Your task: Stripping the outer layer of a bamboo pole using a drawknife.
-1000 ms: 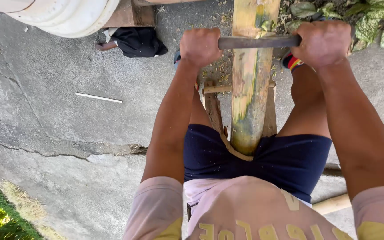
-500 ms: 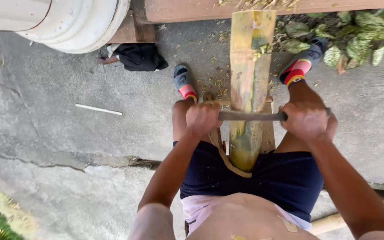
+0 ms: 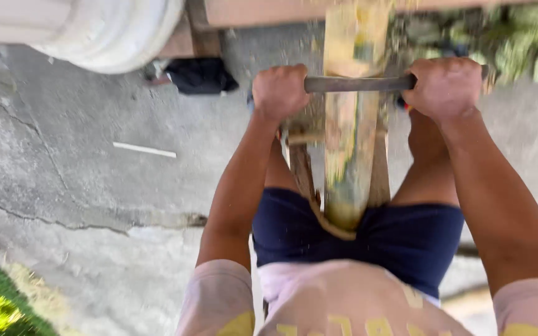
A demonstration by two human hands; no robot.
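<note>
A dark metal bar (image 3: pixel 356 83) lies crosswise on an upright bamboo pole (image 3: pixel 350 130), gripped at both ends — left hand (image 3: pixel 279 92) and right hand (image 3: pixel 444 87) each clenched tight around it. The pole runs from 12 o'clock down between the person's knees, its near end resting against navy shorts (image 3: pixel 406 239). Half a second ago the bar sat low, near the lap; it has since travelled back up the pole (a return stroke, it seems), so another scraping pass looks ready. A white drum (image 3: pixel 104 31) sits at 10 o'clock, dark cloth (image 3: pixel 200 76) beside it, green leaves (image 3: pixel 512 37) at 1 o'clock — all on cracked concrete (image 3: pixel 63 155).
</note>
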